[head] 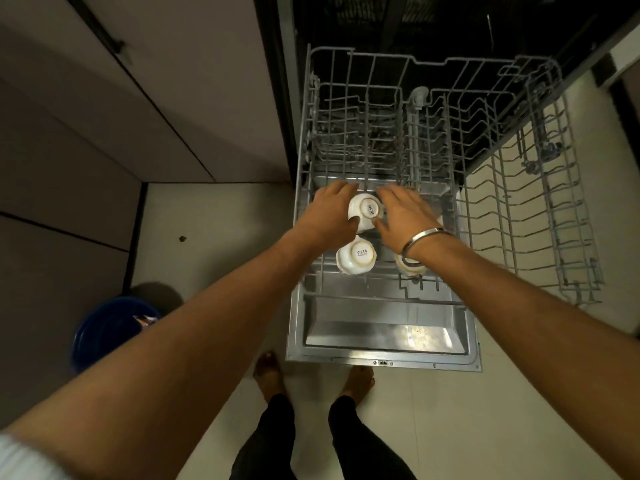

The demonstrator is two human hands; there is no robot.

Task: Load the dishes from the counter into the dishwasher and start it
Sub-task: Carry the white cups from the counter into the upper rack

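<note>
Gripped from both sides: upturned white cup [366,211], base up, between left hand [329,216] curled round its left wall and right hand [403,214] with thumb on its near right edge, fingers spread rather straight beyond. Held just over the pulled-out lower rack [429,133] of the dishwasher. Nearer in the same rack, a second cup [356,259], inverted, and a third [410,268] partly hidden under the right wrist's bangle [420,242].

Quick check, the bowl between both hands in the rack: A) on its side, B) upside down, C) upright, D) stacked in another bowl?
B: the bowl shows its base ring and printed maker's mark facing up, held between the left hand and right hand over the lower rack.
</note>
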